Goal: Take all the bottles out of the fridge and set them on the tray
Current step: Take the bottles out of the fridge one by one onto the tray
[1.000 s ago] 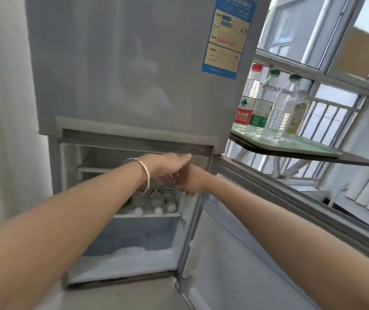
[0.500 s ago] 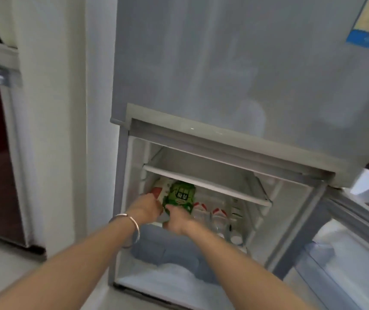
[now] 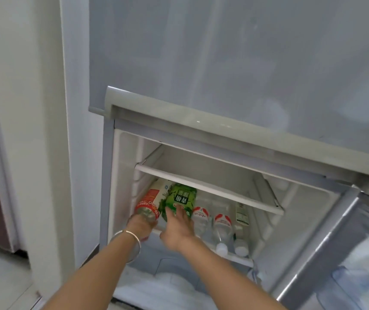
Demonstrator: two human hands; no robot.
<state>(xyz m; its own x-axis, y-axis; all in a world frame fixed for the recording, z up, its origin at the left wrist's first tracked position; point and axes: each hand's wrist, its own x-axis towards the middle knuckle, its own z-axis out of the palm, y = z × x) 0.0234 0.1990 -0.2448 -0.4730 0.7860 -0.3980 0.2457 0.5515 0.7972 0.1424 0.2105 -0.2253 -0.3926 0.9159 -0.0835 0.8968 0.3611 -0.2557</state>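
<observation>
The fridge's lower compartment [image 3: 201,157] stands open. On its middle shelf lie several bottles, caps toward me. My left hand [image 3: 140,225], with a bangle on the wrist, grips the neck end of a red-labelled bottle [image 3: 147,206] at the far left. My right hand [image 3: 178,229] lies on a green-labelled bottle [image 3: 181,200] beside it, fingers spread over the label. To the right lie two clear bottles with red-and-white labels [image 3: 200,217] [image 3: 222,222] and a slim bottle [image 3: 241,214] with a pale label. The tray is out of view.
An empty white shelf [image 3: 208,182] runs just above the bottles. The open fridge door [image 3: 346,253] hangs at the right. A frosted drawer [image 3: 170,285] sits below the bottle shelf. A white wall [image 3: 29,130] flanks the fridge on the left.
The view has swung left and down from the window ledge to the fridge interior. Both hands have reached deeper onto the two leftmost bottles, which now lie slightly nearer the shelf front.
</observation>
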